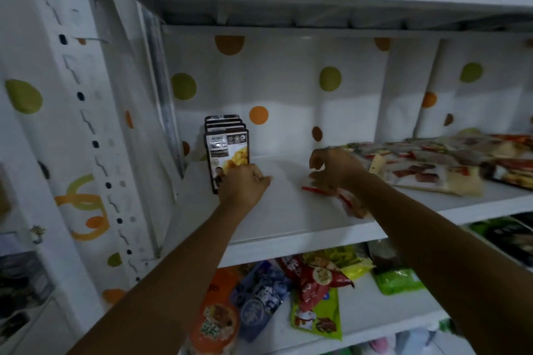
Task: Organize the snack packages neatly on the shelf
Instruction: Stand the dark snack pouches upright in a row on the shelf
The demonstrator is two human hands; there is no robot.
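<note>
- My left hand (243, 181), fingers curled, braces the upright row of dark packages (227, 150) at the shelf's (288, 219) left end so they don't topple.
- My right hand (331, 170), loosely open, reaches a red-edged packet (326, 192) lying flat; I can't tell whether it grips it.
- The loose pile (432, 164) waits on the right.

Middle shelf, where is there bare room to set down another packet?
The bare patch on the middle shelf lies between the upright dark packets under the left hand and the right hand. Right of that hand, flat packets crowd the board. The lower shelf is cluttered.
</note>
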